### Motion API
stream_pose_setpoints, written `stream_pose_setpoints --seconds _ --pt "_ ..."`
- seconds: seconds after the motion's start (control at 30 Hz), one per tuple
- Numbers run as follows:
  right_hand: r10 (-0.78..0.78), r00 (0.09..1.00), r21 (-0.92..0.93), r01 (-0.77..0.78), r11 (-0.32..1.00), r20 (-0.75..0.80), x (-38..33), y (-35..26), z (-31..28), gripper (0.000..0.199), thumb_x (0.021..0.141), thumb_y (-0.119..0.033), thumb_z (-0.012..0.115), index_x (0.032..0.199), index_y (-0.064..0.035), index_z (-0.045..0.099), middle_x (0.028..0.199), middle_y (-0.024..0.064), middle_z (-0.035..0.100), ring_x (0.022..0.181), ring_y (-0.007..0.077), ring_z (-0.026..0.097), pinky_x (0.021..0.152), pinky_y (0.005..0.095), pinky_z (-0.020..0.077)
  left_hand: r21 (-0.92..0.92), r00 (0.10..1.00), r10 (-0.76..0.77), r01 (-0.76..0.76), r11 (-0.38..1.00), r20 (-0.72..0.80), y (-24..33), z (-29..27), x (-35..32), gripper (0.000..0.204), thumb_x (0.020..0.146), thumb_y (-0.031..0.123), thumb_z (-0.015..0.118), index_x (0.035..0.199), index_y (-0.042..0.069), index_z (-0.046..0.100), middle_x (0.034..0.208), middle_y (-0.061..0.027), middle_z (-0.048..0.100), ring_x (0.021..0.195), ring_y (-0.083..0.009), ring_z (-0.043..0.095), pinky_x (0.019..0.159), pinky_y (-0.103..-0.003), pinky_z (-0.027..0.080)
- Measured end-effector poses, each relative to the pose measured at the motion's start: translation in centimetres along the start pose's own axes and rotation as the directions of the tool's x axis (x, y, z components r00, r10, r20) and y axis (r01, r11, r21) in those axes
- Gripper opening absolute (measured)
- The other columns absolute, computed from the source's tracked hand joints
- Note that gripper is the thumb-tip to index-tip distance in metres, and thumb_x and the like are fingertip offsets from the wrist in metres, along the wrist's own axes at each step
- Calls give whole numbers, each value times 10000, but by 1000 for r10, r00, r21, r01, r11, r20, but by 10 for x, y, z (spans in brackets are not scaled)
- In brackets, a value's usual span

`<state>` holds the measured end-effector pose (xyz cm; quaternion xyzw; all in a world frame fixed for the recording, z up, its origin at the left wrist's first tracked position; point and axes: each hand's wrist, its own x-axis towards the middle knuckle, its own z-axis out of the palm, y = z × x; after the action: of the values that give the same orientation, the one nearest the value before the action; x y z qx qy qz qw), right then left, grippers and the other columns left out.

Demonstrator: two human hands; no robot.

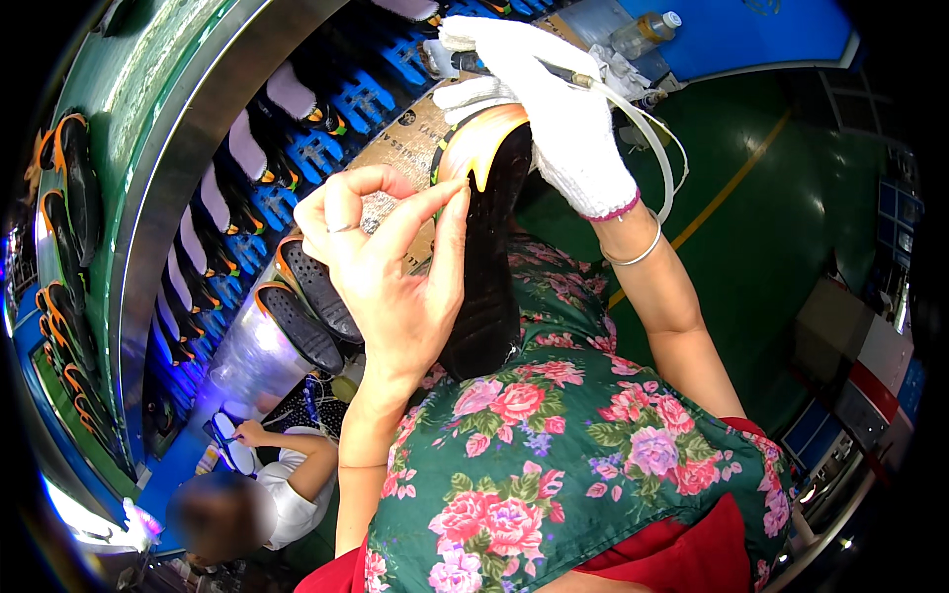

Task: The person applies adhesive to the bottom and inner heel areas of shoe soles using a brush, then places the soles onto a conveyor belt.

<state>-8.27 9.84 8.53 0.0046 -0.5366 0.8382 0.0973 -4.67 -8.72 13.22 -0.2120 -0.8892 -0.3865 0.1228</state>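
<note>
A black shoe (482, 287) with a ribbed sole and a glossy orange-and-peach part at its far end stands upright in front of my lap. My right hand (568, 114), in a white knitted glove, grips that far end. Between its fingers also sits a slim dark tool (473, 62), with a pale hose (647, 128) running from its metal end. My bare left hand (390, 252), a ring on one finger, pinches thumb and forefinger together at the pointed orange edge. Whatever lies between those fingertips is too small to make out.
Left of me, blue racks (316, 153) carry several shoes with pale insoles. Two black clogs (301, 321) lie nearer, beside brown cardboard (405, 138). Beyond curves a green conveyor (148, 109) with more shoes. A bottle (643, 35) lies at the far right; a co-worker (297, 494) sits lower left.
</note>
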Motion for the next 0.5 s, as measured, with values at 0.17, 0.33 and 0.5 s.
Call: stream_pose_setpoints --seconds 0.17,0.33,0.5 --pt "-26 1000 -31 26 999 1 -1 1 1 314 1021 -180 603 1275 0 644 1125 91 700 906 248 749 725 289 616 25 998 -11 10 1000 57 2 0 1 150 756 98 822 890 148 780 1000 -51 547 1050 -277 447 918 -409 351" --pt "-4 1000 -23 4 1000 -3 -1 1 1 321 1021 -182 604 1281 2 639 1125 89 696 911 244 748 722 286 614 -41 997 -48 51 998 67 0 3 2 132 768 110 820 894 116 782 962 -58 535 1016 -264 450 905 -391 369" --pt "-4 1000 25 4 1000 -4 -2 3 0 330 1022 -192 603 1284 7 636 1134 89 694 909 241 747 723 281 611 -165 984 -150 165 972 99 -2 5 4 138 780 117 837 908 81 798 934 -36 523 966 -193 462 876 -322 374"
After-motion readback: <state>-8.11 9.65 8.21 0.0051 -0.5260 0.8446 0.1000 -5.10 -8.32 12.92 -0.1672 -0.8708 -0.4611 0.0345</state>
